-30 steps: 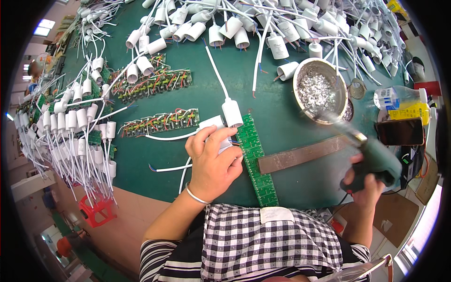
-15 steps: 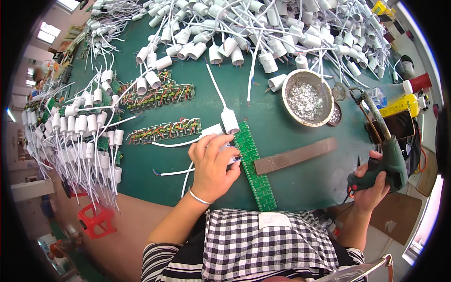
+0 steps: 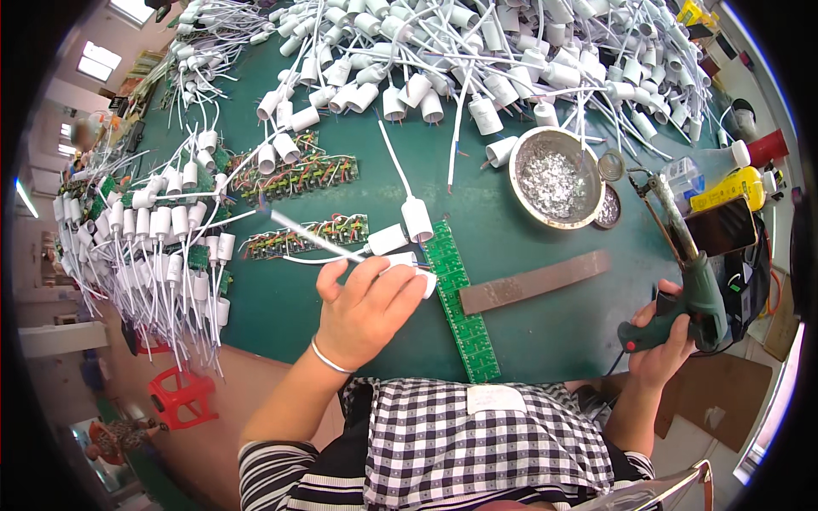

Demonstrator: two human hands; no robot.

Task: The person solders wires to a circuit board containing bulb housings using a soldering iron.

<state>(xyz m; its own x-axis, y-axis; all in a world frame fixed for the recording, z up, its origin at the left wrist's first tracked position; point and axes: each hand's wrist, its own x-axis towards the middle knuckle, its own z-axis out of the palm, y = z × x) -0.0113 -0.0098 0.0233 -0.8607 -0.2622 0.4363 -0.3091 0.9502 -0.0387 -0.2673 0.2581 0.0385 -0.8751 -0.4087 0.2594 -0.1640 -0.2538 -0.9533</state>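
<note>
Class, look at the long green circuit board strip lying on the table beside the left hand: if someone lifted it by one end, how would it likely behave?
The green circuit board strip is long, narrow and thin, so it would probably sag or flex a little. It looks light for its length. Lying flat on the green table, it should slide rather than roll if pushed.

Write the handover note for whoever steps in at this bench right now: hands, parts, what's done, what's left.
Left hand: closed on a white lamp socket with its wire running up-left, held at the top of the green board strip.
Right hand: grips the green soldering gun at the table's right edge, tip up, away from the strip.
Two more sockets lie at the strip's top end. A metal bar lies right of the strip; solder bowl beyond it.
Done: finished wired sockets hang off the left edge.
Left: a big socket pile at the back looks unworked.
</note>
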